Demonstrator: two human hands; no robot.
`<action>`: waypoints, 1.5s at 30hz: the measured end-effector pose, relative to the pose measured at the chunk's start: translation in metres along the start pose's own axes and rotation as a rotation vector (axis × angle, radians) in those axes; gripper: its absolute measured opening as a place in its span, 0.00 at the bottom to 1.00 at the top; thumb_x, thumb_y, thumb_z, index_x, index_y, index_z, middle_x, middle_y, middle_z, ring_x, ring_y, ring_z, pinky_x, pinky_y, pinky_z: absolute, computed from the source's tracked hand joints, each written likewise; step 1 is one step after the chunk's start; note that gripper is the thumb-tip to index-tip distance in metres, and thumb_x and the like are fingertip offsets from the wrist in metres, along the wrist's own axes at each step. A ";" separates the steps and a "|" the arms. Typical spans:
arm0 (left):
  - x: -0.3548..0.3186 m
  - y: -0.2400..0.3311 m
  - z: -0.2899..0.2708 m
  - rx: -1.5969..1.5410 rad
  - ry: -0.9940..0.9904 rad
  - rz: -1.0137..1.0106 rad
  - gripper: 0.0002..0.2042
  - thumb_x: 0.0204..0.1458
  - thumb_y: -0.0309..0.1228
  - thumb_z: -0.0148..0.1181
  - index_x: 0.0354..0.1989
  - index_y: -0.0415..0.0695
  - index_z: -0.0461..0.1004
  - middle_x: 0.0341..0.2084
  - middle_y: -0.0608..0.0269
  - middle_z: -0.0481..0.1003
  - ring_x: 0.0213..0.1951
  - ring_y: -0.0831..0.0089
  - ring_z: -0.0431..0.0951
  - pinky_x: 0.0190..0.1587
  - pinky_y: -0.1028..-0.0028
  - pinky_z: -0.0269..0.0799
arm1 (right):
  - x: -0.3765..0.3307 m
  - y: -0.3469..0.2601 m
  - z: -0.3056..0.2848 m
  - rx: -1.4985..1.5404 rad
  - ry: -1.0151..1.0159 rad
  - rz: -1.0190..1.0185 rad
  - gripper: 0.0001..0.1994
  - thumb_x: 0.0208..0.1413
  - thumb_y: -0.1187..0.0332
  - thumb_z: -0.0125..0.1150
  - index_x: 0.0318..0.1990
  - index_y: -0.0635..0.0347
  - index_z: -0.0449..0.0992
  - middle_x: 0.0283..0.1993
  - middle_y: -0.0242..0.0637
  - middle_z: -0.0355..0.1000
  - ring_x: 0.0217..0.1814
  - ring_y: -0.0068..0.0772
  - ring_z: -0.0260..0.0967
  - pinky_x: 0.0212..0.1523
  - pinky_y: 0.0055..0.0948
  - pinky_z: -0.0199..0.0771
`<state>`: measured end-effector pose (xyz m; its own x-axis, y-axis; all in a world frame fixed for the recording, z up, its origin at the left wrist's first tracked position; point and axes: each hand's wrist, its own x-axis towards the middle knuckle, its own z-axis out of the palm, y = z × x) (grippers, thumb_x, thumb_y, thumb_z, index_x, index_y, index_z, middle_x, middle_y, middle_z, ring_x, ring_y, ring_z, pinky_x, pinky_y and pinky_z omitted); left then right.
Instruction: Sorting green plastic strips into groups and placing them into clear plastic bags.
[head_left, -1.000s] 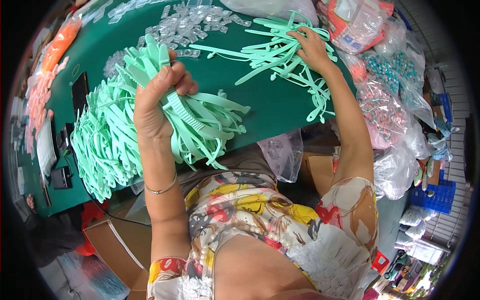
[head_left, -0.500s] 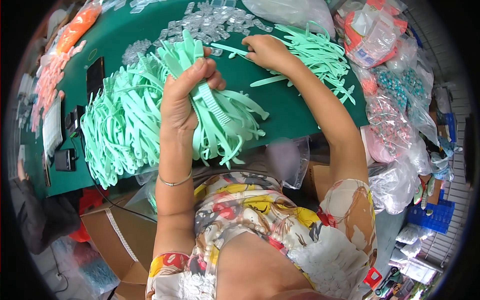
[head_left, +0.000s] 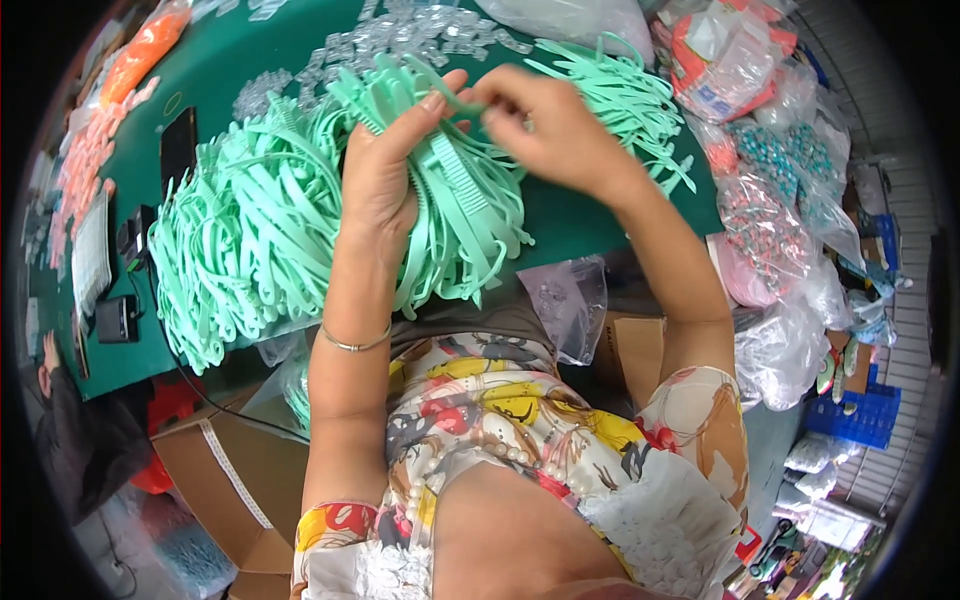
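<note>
A thick bundle of mint-green straps (head_left: 460, 205), ribbed along part of their length, is gripped in my left hand (head_left: 385, 170) above the table's near side. My right hand (head_left: 560, 130) is just right of it, partly smeared by motion. Its fingers pinch one green strap (head_left: 436, 82) that curves across to the top of the bundle, by my left fingertips. Left of my left hand lies a big heap of the same straps (head_left: 250, 225). Beyond my right hand, a smaller loose pile of straps (head_left: 625, 100) is spread out.
Clear plastic pieces (head_left: 400, 45) lie scattered at the back of the green table (head_left: 560, 225). A dark phone (head_left: 179, 150), a small black box (head_left: 117, 320) and a cable are on the left. Filled plastic bags (head_left: 765, 230) crowd the right edge. An open cardboard box (head_left: 215, 490) stands below.
My right hand has come left from the loose pile to the bundle, bringing a strap with it. My left hand keeps hold of the bundle, its thumb and fingers now less tightly curled.
</note>
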<state>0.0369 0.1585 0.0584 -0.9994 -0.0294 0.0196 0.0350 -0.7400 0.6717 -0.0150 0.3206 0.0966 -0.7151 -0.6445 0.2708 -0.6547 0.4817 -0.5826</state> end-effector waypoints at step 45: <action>-0.011 0.004 -0.012 0.152 -0.065 -0.018 0.18 0.44 0.29 0.62 0.43 0.34 0.68 0.26 0.63 0.69 0.24 0.76 0.66 0.33 0.71 0.67 | -0.053 0.090 -0.023 -0.123 0.093 0.156 0.07 0.53 0.73 0.47 0.40 0.60 0.67 0.32 0.35 0.66 0.36 0.33 0.66 0.37 0.31 0.65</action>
<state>0.0482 0.1484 0.0521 -0.9982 0.0304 0.0513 0.0208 -0.6292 0.7769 -0.0424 0.4119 0.0477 -0.8257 -0.5020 0.2573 -0.5554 0.6435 -0.5267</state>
